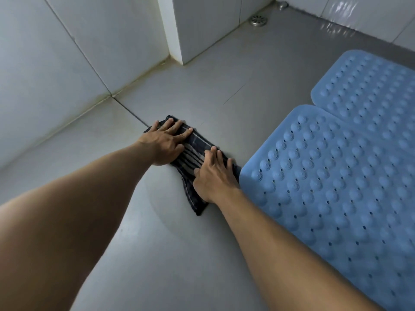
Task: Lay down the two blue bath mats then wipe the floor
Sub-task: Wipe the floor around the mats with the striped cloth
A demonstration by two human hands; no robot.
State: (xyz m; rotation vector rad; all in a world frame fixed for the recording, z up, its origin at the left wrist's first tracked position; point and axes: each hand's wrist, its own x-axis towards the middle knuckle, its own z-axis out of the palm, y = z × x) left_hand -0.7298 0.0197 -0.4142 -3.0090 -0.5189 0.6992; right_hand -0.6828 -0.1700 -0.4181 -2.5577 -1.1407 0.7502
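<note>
Two studded blue mats (pixel 341 176) lie flat, touching.

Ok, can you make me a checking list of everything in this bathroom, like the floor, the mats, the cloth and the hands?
Surface: grey tiled floor, with a faint damp arc near the cloth.
Job's things: two light blue studded rubber bath mats, near one and far one, both lying flat, edges meeting; dark striped wiping cloth flat on the floor, touching the near mat's corner.
Clutter: nothing seen.
Grips: left hand and right hand pressed flat on the cloth, fingers spread.
Cables: nothing seen.
Surroundings: white tiled walls, stained grout at the base; round metal floor drain in the far corner.
</note>
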